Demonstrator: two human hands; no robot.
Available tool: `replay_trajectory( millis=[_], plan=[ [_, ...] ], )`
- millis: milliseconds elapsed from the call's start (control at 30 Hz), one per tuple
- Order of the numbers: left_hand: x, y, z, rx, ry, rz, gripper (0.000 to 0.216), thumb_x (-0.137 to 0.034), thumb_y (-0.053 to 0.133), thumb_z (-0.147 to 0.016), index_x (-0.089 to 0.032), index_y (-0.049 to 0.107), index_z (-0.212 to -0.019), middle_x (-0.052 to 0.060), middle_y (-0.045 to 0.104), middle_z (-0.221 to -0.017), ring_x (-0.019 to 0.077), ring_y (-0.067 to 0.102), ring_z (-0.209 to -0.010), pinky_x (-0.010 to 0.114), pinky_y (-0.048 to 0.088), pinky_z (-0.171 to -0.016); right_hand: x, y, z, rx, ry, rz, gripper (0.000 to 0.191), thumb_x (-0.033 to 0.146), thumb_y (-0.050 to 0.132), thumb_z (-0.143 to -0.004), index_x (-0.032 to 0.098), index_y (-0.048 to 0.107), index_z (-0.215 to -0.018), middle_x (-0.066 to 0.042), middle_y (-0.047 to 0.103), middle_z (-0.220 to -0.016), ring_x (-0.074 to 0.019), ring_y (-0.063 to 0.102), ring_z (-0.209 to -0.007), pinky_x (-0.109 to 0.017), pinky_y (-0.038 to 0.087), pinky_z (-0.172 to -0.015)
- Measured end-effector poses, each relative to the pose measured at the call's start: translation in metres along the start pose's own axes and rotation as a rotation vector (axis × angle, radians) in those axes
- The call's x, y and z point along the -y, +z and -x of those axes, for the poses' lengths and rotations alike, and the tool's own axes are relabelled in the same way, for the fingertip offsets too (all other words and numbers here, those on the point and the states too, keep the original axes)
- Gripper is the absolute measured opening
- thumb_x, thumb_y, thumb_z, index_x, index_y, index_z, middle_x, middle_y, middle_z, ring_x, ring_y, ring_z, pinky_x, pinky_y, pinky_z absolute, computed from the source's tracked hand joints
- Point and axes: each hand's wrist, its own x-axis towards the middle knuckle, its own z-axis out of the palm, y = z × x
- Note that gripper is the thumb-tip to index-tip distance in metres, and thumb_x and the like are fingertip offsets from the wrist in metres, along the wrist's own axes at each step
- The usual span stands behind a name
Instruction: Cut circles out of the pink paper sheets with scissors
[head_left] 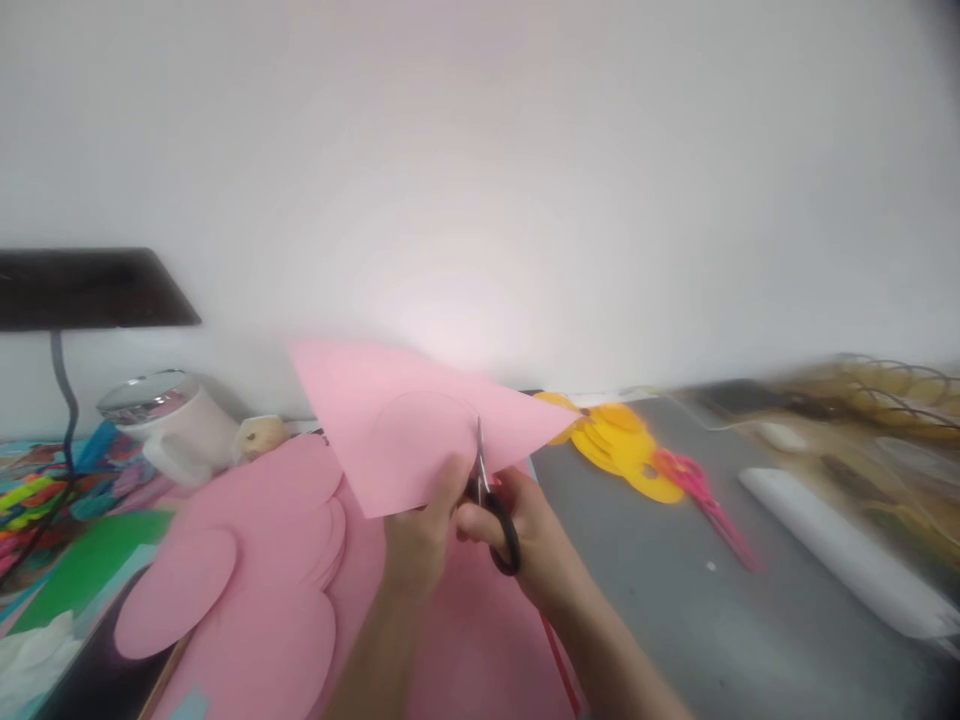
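A sheet of pink paper (375,420) is held up off the table, tilted, with a faint round outline drawn on it. My left hand (424,525) pinches its lower edge, thumb on top. Black-handled scissors (504,535) are in my right hand (529,530), fingers through the loops. Their blades reach into the paper at the right side of the drawn circle. Several cut pink paper circles (292,640) lie overlapping at the left, and more pink paper (465,640) lies beneath my hands.
Yellow paper circles (615,445) and pink-handled scissors (705,505) lie on the grey table (637,620) at the right, near a white roll (840,550). At the back left stands a white mug (187,435) with a shiny lid, beside colourful craft pieces (37,500).
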Motion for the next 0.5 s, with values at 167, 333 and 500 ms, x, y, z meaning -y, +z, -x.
replay_trajectory(
  millis=[167,333,500],
  plan=[
    [0.0057,-0.0044,-0.0011,0.028,-0.052,-0.007,0.036,-0.042,0.075,-0.066,-0.018,0.058,-0.045,-0.001,0.056,-0.045,0.0137,0.055,-0.044,0.026,0.047,-0.041,-0.0013,-0.0009,-0.0009,0.005,-0.005,-0.043,0.032,0.028,0.076,-0.064,0.019,0.049,-0.079,0.007,0.046,-0.058,-0.0094,0.036,-0.054,-0.022,0.025,-0.048],
    [0.0058,-0.0019,-0.0005,-0.061,-0.039,0.047,0.025,-0.037,0.080,-0.062,-0.016,0.070,-0.072,0.003,0.071,-0.071,0.0200,0.067,-0.069,0.031,0.057,-0.066,0.0014,0.0003,-0.0014,0.070,-0.070,-0.105,0.037,0.032,0.078,-0.061,0.020,0.045,-0.071,0.007,0.043,-0.058,-0.0089,0.034,-0.055,-0.022,0.025,-0.048],
    [0.0073,-0.0025,0.0001,-0.046,0.007,-0.037,0.023,-0.038,0.078,-0.064,-0.016,0.071,-0.068,0.004,0.072,-0.071,0.0216,0.068,-0.070,0.034,0.057,-0.071,0.0036,0.0016,-0.0003,0.032,-0.033,-0.065,0.037,0.031,0.077,-0.061,0.021,0.043,-0.072,0.008,0.040,-0.056,-0.0089,0.031,-0.053,-0.022,0.022,-0.046]
  ],
)
